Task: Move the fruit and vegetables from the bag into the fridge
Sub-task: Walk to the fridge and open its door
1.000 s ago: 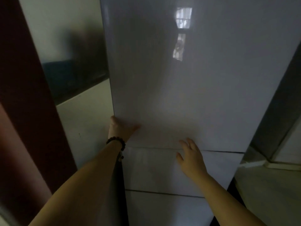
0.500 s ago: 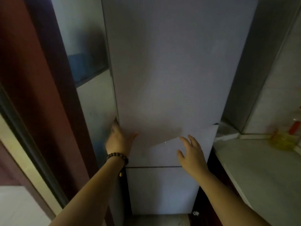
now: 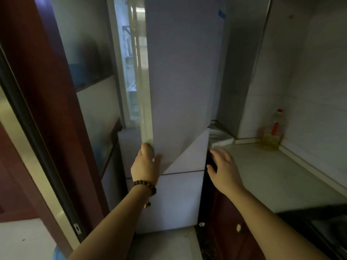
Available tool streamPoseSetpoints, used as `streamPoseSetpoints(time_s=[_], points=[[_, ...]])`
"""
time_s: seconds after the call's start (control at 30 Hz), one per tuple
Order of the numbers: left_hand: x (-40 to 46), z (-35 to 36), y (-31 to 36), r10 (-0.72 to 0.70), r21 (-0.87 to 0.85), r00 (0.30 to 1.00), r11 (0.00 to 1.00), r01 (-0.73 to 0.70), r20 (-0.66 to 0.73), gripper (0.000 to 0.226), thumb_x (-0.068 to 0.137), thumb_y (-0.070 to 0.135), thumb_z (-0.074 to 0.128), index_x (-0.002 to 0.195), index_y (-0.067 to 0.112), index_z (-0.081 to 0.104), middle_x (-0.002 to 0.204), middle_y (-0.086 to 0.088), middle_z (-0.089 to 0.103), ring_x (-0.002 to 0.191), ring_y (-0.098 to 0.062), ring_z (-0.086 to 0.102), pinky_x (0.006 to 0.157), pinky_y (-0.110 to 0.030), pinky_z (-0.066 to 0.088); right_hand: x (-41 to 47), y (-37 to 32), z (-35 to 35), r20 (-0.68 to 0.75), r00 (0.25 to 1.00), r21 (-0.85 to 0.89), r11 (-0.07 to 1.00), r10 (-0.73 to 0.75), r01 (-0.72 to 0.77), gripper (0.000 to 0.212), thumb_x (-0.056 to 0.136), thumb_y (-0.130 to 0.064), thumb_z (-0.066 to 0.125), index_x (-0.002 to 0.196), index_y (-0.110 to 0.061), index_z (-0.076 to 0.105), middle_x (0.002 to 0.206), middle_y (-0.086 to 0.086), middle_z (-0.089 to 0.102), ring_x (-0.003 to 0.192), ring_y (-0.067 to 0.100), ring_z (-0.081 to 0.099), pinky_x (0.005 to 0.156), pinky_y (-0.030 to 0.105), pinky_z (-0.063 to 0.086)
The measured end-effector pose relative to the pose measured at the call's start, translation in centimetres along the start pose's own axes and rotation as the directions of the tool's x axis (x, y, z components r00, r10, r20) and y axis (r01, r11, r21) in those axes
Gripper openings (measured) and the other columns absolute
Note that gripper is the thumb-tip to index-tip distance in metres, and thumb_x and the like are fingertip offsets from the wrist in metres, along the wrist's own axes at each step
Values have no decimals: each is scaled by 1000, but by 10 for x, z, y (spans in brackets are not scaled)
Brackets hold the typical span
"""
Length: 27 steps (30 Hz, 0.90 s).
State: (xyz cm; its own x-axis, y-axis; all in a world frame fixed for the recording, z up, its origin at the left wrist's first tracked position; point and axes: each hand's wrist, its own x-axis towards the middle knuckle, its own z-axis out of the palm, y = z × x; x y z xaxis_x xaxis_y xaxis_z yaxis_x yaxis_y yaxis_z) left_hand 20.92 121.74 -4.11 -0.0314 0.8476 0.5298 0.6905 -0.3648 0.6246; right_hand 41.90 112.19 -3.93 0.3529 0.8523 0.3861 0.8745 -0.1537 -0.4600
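Fridge (image 3: 180, 199): tall, pale and glossy, standing between a dark red door frame (image 3: 56, 109) and a kitchen counter (image 3: 272, 177).
Upper door (image 3: 184, 72): swung partly open on its right-hand hinge, showing a lit strip of interior (image 3: 134, 59) along its left edge.
Left hand (image 3: 145, 166): fingers wrapped round the door's lower left edge, thumb on the front face; a wooden bead bracelet (image 3: 145, 186) sits on the wrist.
Right hand (image 3: 224, 169): fingers spread and relaxed, holding nothing, hovering just beside the fridge's right side, above the counter edge.
Bag of fruit and vegetables: not in view; I cannot tell where it is.
Lower drawers: two fronts beneath the door, both appear closed.
Counter: a plastic bottle of yellow oil (image 3: 272, 134) with a red cap stands at the back near the wall.
Stage of task: an early step as I judge it; the door is being opened and nothing has been loaded.
Handling, door: stiff and fairly heavy, likely held by a seal; the front is smooth and probably slippery, so the edge the left hand grips looks the soundest hold.
Handling, produce: likely soft and easily bruised, and the bag limp; better lifted from beneath than squeezed.
Risk: the swinging door may reach the counter corner on its hinge side.
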Motion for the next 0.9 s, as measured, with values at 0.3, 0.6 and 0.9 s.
streamPoseSetpoints(time_s=[0.3,0.6,0.9], points=[[-92,12,92,222,24,948,972,-233,230,38,90,28,52,122,14,37,108,-12,59,89,-30,56,66,-38,47,-107,53,-78,-41,993,-68,991,110,-112,55,88,-24,58,139,-16,41,147,16,34,137,32,27,110,44,30],[-71,33,136,325,78,909,931,-356,262,98,78,62,56,149,17,5,156,-14,5,144,-30,2,115,-48,11,-124,86,-134,-120,968,-71,971,220,-229,55,93,-27,50,144,-22,31,155,10,18,142,28,14,113,44,25],[-65,92,177,529,51,741,799,-599,413,89,83,63,42,150,18,3,158,-3,6,145,-20,-2,116,-44,-5,-117,127,-153,-181,904,-75,912,386,-404,57,93,-28,50,145,-27,27,155,8,17,142,27,15,110,48,30]])
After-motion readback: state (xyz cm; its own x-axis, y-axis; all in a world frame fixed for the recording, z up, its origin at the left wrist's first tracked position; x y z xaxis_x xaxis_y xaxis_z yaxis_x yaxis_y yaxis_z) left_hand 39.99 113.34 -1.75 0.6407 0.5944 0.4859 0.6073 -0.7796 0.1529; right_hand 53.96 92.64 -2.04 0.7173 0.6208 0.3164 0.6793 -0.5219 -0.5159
